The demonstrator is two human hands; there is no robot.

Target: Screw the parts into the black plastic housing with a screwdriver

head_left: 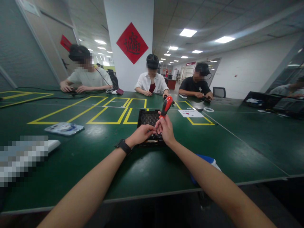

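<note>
Above the case [140, 122], a screwdriver [167, 105] is standing tilted, its handle leaning right and its shaft pointing down toward the case's right half. Writing is showing at several places. Beyond the case, high on the pillar [110, 50], a red diamond [124, 42] is bearing dark, brush-like strokes, too dim to read with certainty. Right of the case, a white sheet [196, 114] is carrying a line of dark print and a small reddish mark, both too small to read. Farther right beyond the case, a co-worker's black shirt [190, 86] is displaying a small pale mark, likewise illegible. No brand is showing clearly on the screwdriver.

Its handle is presenting glossy red with black panels, rounding off at the top and ending in a red collar; the thin shaft is mostly disappearing behind fingers, and the tip is remaining hidden. The right hand [165, 129] is gripping the screwdriver low, at the collar. Over the case's middle, the left hand [142, 133] is bringing thumb and fingers together beside the shaft; whether it is pinching anything cannot be told. Black and shallow, the case is lying open on the green table [142, 172], revealing a dark, bumpy interior.
</note>
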